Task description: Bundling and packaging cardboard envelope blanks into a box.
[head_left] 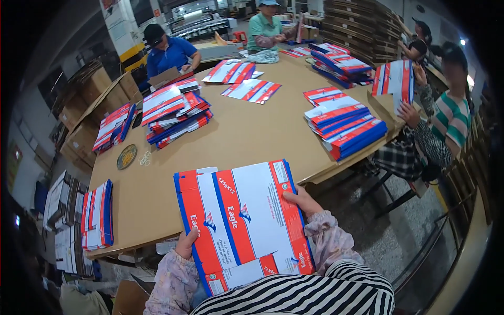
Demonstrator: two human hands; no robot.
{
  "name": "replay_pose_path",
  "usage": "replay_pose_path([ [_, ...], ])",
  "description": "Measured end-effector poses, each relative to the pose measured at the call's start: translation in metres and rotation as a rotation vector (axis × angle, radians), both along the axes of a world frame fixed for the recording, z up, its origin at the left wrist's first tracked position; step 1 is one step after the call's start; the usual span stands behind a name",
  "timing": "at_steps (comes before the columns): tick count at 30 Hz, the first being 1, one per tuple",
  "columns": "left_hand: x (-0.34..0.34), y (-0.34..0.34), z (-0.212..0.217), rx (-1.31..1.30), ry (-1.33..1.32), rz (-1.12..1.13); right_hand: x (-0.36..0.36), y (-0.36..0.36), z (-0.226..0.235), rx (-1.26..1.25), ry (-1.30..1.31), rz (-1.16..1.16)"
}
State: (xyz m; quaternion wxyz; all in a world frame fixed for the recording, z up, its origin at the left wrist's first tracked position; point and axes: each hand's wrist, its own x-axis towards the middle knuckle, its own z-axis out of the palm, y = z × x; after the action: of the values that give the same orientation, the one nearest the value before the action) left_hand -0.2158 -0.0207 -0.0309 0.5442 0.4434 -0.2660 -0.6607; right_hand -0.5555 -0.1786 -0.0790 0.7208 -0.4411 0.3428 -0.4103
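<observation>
A stack of flat printed cartons [257, 199], red, white and blue, is held up in front of me at the table's near edge. My left hand [187, 244] grips its left side, thumb on the printed face and fingers hidden behind. On the right side my right hand [304, 202] is closed round the edge, its thumb also on the face. The lower end of the cartons reaches my striped clothing. How many sheets are in the stack I cannot tell.
More carton stacks stand on the brown table [252, 126]: a tall pile [176, 113] at left, another pile [344, 123] at right, a small stack [98, 215] near the left corner. A round dish [127, 156] lies by some rings [145, 158]. Several people work around the table.
</observation>
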Motion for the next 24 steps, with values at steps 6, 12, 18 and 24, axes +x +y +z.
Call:
replay_pose_path([
  [6,0.022,-0.027,-0.067,-0.044,-0.154,0.05,-0.026,0.009,0.007,0.019,0.023,-0.179],
  [12,0.013,-0.055,-0.023,0.108,-0.067,0.071,-0.114,-0.017,0.085,-0.414,0.314,-0.662],
  [18,0.05,-0.133,-0.02,0.153,0.094,-0.027,-0.127,-0.09,0.255,-0.867,0.528,-0.334],
  [24,0.108,-0.168,-0.066,0.162,-0.147,0.163,0.155,-0.107,0.302,-1.199,1.056,1.274],
])
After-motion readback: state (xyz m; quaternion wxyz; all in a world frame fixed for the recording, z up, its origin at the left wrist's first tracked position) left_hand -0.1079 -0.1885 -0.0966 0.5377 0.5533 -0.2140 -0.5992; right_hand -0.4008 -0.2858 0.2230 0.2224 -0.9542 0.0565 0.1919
